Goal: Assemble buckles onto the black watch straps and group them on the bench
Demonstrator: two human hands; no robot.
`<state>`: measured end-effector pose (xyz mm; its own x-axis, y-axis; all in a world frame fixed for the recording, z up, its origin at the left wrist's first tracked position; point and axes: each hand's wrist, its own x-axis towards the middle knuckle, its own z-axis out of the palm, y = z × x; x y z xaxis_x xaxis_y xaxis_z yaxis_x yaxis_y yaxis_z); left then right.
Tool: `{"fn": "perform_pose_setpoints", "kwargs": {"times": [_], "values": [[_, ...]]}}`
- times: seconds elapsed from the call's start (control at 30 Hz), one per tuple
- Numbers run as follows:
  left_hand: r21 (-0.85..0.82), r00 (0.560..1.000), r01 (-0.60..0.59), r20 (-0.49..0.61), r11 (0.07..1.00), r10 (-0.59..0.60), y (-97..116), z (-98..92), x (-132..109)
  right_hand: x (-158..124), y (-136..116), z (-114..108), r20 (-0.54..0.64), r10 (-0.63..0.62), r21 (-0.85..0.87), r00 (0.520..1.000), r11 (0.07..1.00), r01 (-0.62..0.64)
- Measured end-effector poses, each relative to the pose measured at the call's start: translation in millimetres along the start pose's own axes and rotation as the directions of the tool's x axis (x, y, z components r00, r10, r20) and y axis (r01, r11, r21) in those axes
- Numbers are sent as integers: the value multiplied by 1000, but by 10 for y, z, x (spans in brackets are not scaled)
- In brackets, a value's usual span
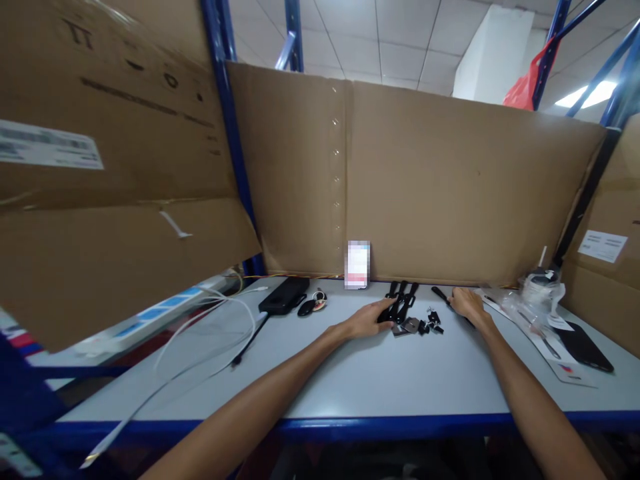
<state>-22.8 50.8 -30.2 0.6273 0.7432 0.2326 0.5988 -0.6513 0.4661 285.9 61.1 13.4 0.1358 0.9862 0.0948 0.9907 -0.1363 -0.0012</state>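
Note:
My left hand (369, 320) rests on the table at the lower left end of a row of black strap-like pieces (403, 303). Its thumb and fingers are apart and touch the leftmost piece. Just in front of the row lie flat grey square pieces (411, 325) and several small black clip-like parts (431, 323). Farther right, my right hand (467, 305) is closed around a long thin black strap-like piece (440, 294); its ends stick out on both sides of the fingers. The middle of that piece is hidden by the hand.
A phone (357, 265) leans upright against the cardboard back wall (425, 180). Left are a black power bank (285, 295), keys (313, 304) and white cables (200, 373). Right are clear plastic packaging (520, 313), a wrapped cup (541, 287) and a dark phone (585, 347).

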Motion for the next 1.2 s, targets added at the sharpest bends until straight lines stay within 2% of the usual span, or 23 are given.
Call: {"fn": "perform_pose_setpoints", "kwargs": {"times": [0.13,0.3,0.6,0.7,0.8,1.0,1.2], "values": [[70,999,-40,-23,997,42,28,40,1,42,120,13,-7,56,-8,998,998,-56],[122,996,-55,-60,991,63,101,91,-2,35,137,24,-7,94,-9,996,996,-94],[178,998,-50,-31,983,56,124,138,-31,-49,116,-107,112,112,-7,987,994,-112],[187,993,-42,-99,981,62,180,110,-41,-87,112,-134,118,108,-4,987,994,-108],[219,979,-103,-151,970,138,279,60,-56,-102,116,-145,109,106,4,988,994,-107],[296,976,-199,-30,934,218,499,22,-117,-26,201,-184,190,141,21,972,989,-148],[326,946,-318,51,890,319,736,20,-219,-21,340,-210,274,142,62,951,984,-165]]}}
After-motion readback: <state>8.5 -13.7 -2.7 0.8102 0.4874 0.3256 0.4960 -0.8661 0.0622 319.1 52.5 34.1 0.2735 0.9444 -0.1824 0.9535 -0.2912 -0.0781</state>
